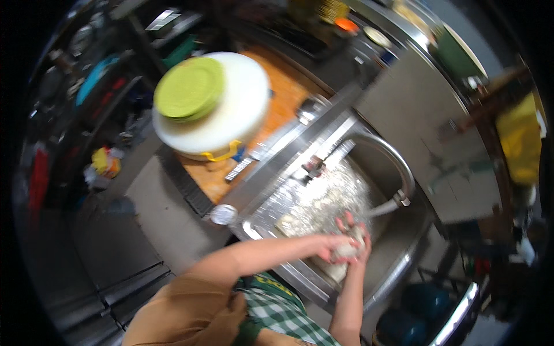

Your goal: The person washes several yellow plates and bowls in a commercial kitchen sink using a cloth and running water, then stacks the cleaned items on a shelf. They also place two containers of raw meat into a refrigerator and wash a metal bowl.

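Both of my hands are together over the near side of a stainless steel sink (402,264). My left hand (331,247) and my right hand (364,242) close around a wet, whitish lump (347,251); blur hides what it is. Below and beyond them is splashing, foamy-looking water (329,199) with pale pieces in it. A pale block or corner (285,225) shows at the water's left edge, and another pale surface (335,269) lies under my hands. The curved metal faucet (404,168) arches over the sink, its spout near my right hand with water running.
Left of the sink, an orange-brown counter (203,179) bears a large round white-lidded container (246,91) with yellow handles and stacked lime-green plates (190,86) on top. A dark-handled knife (240,168) lies by the sink rim. A round white lid (223,214) sits at the sink's left corner.
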Available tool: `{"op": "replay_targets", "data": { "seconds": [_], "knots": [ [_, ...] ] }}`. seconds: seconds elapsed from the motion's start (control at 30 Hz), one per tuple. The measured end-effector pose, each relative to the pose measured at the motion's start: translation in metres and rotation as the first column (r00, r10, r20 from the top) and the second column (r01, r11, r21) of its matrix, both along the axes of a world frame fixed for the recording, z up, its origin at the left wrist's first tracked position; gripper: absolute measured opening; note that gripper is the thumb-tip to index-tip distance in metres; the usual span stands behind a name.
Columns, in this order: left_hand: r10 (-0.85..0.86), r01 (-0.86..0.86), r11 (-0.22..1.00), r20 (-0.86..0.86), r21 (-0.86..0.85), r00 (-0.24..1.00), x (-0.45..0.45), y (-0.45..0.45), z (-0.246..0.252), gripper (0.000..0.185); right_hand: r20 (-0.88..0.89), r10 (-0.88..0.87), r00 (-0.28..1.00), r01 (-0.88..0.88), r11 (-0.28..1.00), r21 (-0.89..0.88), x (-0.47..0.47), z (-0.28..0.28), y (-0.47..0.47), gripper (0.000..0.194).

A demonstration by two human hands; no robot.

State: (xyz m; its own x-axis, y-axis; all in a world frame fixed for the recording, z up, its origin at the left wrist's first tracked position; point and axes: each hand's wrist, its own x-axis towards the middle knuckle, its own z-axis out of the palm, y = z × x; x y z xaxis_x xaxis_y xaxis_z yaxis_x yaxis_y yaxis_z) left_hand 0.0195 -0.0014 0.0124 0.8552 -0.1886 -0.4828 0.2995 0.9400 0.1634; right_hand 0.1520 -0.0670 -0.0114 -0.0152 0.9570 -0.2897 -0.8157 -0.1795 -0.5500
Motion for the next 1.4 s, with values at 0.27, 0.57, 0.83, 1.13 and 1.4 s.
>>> {"op": "replay_targets", "data": {
  "seconds": [0.27, 0.57, 0.83, 1.13, 1.4],
  "knots": [
    [0.036, 0.161, 0.575, -0.222, 0.802, 0.974, -0.008, -0.008, 0.012, 0.026, 0.557, 0.095, 0.825, 0.091, 0.951, -0.297, -0.017, 0.029, 0.026, 0.008],
    [0.277, 0.391, -0.042, -0.366, 0.919, 0.889, -0.028, -0.029, -0.013, 0.035, 0.869, 0.346, -0.354, 0.057, 0.935, -0.35, -0.03, -0.043, 0.053, 0.032],
    [0.266, 0.539, -0.014, -0.517, 0.842, 0.814, -0.112, -0.001, 0.088, 0.072, 0.62, 0.33, 0.712, -0.229, 0.944, -0.239, -0.085, 0.079, 0.08, 0.03],
    [0.598, 0.73, -0.676, -0.654, -0.099, 0.464, -0.175, -0.026, 0.067, 0.052, 0.996, -0.046, 0.076, -0.259, 0.964, 0.065, -0.161, 0.078, 0.167, 0.044],
    [0.54, 0.585, -0.62, -0.256, 0.523, 0.802, -0.181, -0.035, 0.157, 0.042, 0.631, -0.167, 0.758, 0.004, 0.968, 0.251, -0.147, 0.038, 0.17, 0.042]
  ]
}}
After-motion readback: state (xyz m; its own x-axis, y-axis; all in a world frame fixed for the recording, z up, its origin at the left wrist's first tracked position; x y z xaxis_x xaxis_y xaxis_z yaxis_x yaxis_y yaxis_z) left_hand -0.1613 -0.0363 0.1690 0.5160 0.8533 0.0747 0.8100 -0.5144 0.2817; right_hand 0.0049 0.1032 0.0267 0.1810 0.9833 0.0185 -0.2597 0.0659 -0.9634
